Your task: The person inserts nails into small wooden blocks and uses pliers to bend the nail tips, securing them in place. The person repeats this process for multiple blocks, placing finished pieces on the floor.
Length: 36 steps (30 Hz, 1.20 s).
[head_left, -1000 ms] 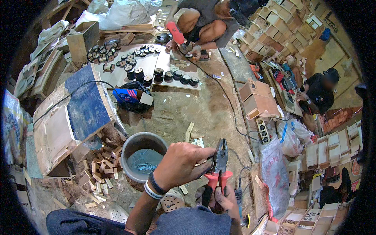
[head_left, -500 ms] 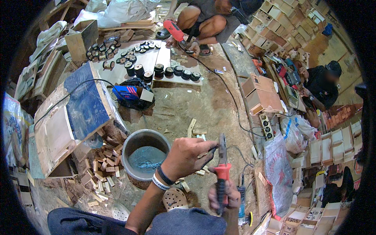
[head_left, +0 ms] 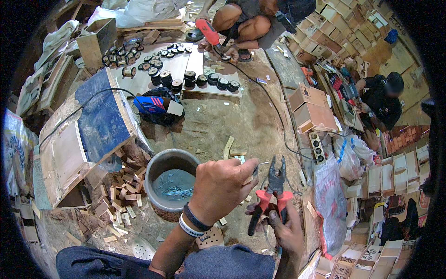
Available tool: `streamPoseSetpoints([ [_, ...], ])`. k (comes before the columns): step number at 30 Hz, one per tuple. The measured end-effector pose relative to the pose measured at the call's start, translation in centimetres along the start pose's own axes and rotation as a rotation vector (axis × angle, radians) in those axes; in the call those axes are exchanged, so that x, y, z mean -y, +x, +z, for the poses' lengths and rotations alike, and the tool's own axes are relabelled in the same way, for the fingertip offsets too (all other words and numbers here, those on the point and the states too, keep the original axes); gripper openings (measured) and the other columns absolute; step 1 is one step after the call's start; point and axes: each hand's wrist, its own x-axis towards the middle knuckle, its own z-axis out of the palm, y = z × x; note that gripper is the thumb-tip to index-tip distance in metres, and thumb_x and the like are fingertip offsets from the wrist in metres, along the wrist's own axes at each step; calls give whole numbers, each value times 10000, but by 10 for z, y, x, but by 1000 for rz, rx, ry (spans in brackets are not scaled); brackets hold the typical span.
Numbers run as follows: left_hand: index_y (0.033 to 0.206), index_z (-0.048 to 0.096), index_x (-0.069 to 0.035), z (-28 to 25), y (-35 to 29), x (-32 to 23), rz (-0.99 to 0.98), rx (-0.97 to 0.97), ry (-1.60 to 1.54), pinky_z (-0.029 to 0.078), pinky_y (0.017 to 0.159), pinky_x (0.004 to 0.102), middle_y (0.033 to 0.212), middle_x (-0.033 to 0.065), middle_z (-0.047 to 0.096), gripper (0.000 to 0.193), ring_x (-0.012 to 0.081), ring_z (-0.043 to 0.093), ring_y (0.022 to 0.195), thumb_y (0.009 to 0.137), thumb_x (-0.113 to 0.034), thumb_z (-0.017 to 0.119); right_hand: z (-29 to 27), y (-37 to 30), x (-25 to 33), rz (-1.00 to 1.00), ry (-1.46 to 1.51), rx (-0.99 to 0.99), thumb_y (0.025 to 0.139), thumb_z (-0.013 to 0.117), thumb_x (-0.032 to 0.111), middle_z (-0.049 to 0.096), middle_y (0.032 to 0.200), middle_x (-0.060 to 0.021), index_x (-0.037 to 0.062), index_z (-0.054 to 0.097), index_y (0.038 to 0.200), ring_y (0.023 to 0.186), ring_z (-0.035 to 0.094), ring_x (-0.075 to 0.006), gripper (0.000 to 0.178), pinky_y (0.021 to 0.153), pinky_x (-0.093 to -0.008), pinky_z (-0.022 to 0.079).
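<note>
My left hand [head_left: 219, 188] pinches a short piece of thin wire [head_left: 263, 163] between thumb and fingertips; its pale, bent end sticks out to the right. My right hand [head_left: 286, 225] is wrapped round the handles of red-and-black pliers [head_left: 277, 180]. Their jaws point up and are spread apart, with nothing between them, just right of the wire's end. Left of my left wrist stands a round grey tub [head_left: 149, 186], with several thin bluish wires [head_left: 175, 189] lying on its bottom.
Small wood blocks [head_left: 121, 197] lie heaped left of the tub. Spools [head_left: 189, 79] stand on boards ahead, near a crouching person holding a red power tool [head_left: 207, 31]. A black cable [head_left: 277, 118] crosses the floor to a socket strip [head_left: 317, 148]. A white sack [head_left: 329, 200] stands right.
The pliers have turned from edge-on to flat, their jaws now showing spread and apart from my left fingertips. A bent wire end now shows beyond my left fingers.
</note>
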Motion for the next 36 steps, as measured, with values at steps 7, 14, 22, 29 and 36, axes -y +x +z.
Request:
streamPoseSetpoints([
  [7,1068,782,-143,-3,-3,-4,-27,-7,-62,547,610,412,808,86,730,295,298,714,704,789,-233,818,-6,8,11,-33,35,175,1030,634,35,669,1293,-130,-22,447,1487,1141,662,-187,497,940,-337,551],
  [14,1075,779,-121,-3,-4,-8,21,-47,-101,545,610,410,826,98,732,297,309,710,700,795,-214,810,-4,11,14,0,35,137,1036,619,31,664,1298,-131,-13,452,1481,1105,670,-183,477,896,-335,565],
  [22,1107,767,-114,-3,-6,-10,51,-70,-142,518,570,392,763,97,681,314,292,681,645,806,-195,805,-9,12,15,67,152,210,1041,610,52,677,1263,-123,-29,490,1453,1057,677,-191,437,834,-348,588],
  [29,1145,765,-93,3,-6,-10,58,-93,-288,492,546,381,739,94,654,332,267,633,581,823,-164,806,-6,12,9,-43,87,203,1004,701,306,666,1261,-213,-62,435,1472,1057,716,-297,652,849,-439,606],
  [36,1235,730,-106,10,-7,-11,74,-130,-345,525,567,384,764,86,651,417,258,664,609,826,-143,806,2,7,4,-6,403,283,1037,654,168,627,1393,-142,-21,448,1503,1214,652,-224,543,989,-392,569],
])
